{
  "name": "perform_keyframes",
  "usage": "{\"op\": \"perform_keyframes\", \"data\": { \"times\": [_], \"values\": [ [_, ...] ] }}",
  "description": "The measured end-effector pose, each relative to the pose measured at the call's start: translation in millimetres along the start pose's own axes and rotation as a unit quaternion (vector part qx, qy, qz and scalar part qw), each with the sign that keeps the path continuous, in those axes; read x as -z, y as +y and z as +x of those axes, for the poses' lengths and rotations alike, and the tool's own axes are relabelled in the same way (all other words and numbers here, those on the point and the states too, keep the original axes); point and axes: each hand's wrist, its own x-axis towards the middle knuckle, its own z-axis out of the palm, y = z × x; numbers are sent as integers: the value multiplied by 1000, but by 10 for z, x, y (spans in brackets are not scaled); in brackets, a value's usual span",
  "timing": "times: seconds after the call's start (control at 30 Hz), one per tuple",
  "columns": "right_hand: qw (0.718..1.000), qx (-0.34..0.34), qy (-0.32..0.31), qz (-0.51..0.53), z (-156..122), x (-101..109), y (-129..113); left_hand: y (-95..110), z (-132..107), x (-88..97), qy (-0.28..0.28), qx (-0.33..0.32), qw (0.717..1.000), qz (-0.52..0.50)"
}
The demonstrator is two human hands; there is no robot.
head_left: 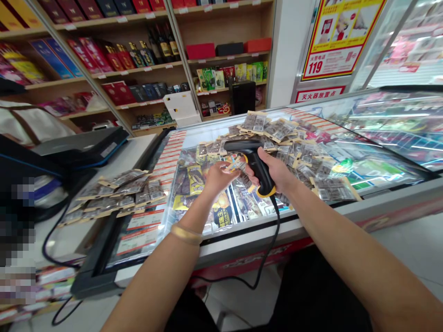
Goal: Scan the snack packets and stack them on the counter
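My right hand (277, 170) is wrapped round the grip of a black and yellow barcode scanner (259, 168), whose head points left. A black cable hangs from the bottom of its handle. Just left of the scanner, my left hand (218, 177) pinches a small packet (236, 163), partly hidden by the fingers and the scanner. Behind and right of my hands, a loose heap of clear packets (282, 130) with brown contents covers the glass freezer top (173, 210). A second stack of similar packets (121, 193) lies to the left.
Inside the freezer, yellow and black packages (196, 180) show through the glass. At the left, a dark checkout device (81, 143) stands on the counter. Shelves (134, 69) of boxes and bottles line the back. The scanner cable (266, 258) loops down in front of the freezer edge.
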Motion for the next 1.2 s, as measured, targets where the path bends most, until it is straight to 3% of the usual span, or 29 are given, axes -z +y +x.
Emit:
{"op": "perform_keyframes", "data": {
  "times": [0.17, 0.23, 0.4, 0.57, 0.67, 0.87, 1.2],
  "values": [
    [1000, 0, 2, -15, -4, 10, 10, -13, -38, 74, 6, -1, 998, -65],
    [1000, 6, 8, -18, -7, 16, 18, 21, -51, 110, 8, 27, 993, -113],
    [999, 19, 4, -36, -38, 28, 45, 101, -16, 267, 5, 122, 948, -295],
    [997, 23, -12, -71, -105, -6, 67, 66, 74, 403, 107, 82, 932, -336],
    [996, 7, -16, -88, -136, -36, 75, 59, 104, 441, 137, 48, 916, -374],
    [995, -5, -23, -99, -126, -40, 102, 128, 106, 465, 163, 32, 905, -391],
    [995, -15, -28, -96, -114, -14, 104, 115, 102, 435, 149, 26, 894, -422]
  ]
}}
